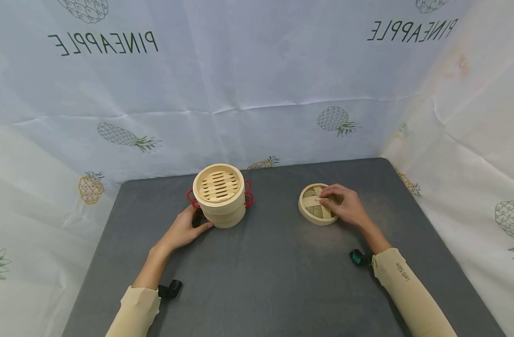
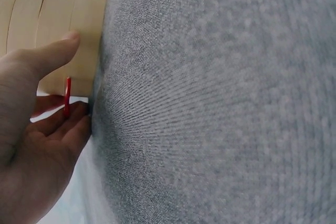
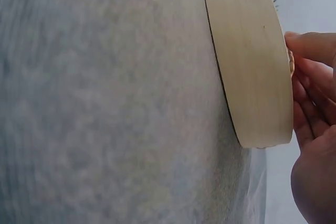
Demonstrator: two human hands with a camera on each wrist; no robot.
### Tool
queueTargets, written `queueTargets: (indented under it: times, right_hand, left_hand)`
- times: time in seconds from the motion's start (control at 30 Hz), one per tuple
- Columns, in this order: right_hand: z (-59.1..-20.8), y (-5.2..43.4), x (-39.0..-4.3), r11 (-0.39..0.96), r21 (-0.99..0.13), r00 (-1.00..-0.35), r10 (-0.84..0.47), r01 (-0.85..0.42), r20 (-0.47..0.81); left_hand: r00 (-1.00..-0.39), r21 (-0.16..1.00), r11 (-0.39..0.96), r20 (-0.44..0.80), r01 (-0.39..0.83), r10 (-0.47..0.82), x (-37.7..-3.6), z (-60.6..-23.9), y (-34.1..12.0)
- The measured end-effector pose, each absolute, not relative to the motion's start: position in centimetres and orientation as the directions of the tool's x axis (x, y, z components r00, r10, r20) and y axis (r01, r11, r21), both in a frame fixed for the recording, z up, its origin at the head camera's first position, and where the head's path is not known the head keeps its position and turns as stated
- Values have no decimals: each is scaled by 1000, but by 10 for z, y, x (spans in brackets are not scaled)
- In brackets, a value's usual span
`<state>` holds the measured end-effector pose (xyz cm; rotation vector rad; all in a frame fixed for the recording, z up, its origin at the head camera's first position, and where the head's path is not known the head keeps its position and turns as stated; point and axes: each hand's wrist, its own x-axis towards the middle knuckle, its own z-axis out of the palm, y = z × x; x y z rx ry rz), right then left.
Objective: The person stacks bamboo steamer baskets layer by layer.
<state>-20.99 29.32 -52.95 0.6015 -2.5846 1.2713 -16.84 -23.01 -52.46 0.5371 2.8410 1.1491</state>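
A two-tier bamboo steamer (image 1: 219, 194) with red loop handles (image 1: 248, 199) stands open-topped on the grey table (image 1: 274, 271), left of centre. My left hand (image 1: 185, 229) cups its lower tier. In the left wrist view the thumb lies against the steamer wall (image 2: 52, 19) and the fingers (image 2: 58, 124) reach past a red loop (image 2: 67, 97). The round bamboo lid (image 1: 316, 206) lies flat to the right. My right hand (image 1: 341, 206) rests on top of it, fingertips curled at its woven handle strip. The lid's rim (image 3: 252, 61) fills the right wrist view, with that hand (image 3: 315, 129) over its top face.
White cloth printed with pineapples (image 1: 257, 93) hangs behind the table and along both sides. The table's far edge runs just behind the steamer. Grey tabletop (image 1: 274, 224) lies between steamer and lid.
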Motion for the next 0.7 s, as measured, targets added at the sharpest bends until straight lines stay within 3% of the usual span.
queueTargets:
  times: [0.7]
  right_hand:
    - [-530, 298, -218, 510, -709, -872, -327, -487, 364]
  left_hand:
    - [-945, 673, 680, 91, 291, 314, -168, -524, -229]
